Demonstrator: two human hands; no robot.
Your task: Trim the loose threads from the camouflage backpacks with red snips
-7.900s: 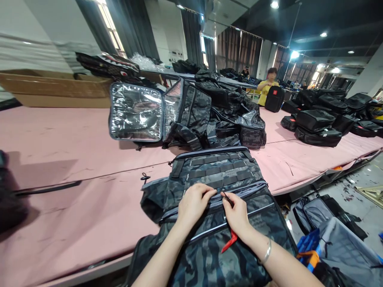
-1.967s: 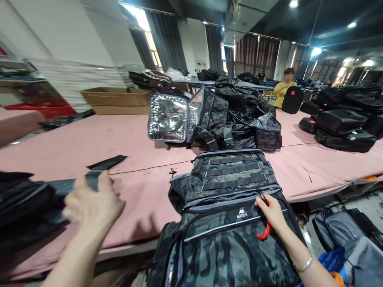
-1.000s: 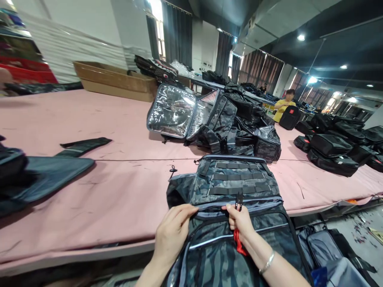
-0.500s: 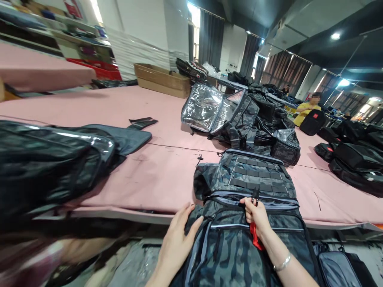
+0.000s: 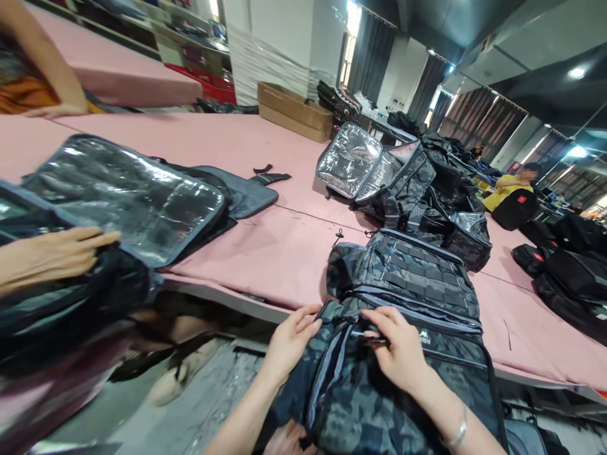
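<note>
A dark camouflage backpack (image 5: 379, 404) lies over the table edge in front of me, its top flap spread onto the table and its zips partly open. My left hand (image 5: 294, 338) pinches the bag's left edge near the open side zip. My right hand (image 5: 398, 344) is closed round small black thread snips (image 5: 377, 340), mostly hidden by the fingers. Its index fingertip and thumb are by the zip corner, close to my left hand. A white logo (image 5: 424, 336) shows just right of my right hand.
On my left, a co-worker's hand (image 5: 57, 256) rests on another bag with a clear-fronted panel (image 5: 137, 196). Another person's arm (image 5: 47, 69) leans on the pink table (image 5: 265, 265). Camouflage bags (image 5: 403, 183), a cardboard box (image 5: 294, 110) and black bags (image 5: 569, 278) lie beyond.
My right hand has moved left, towards my left hand, and the snips have turned from upright to sideways. My left hand has gone from spread to pinching. The co-worker's bag panel has swung open.
</note>
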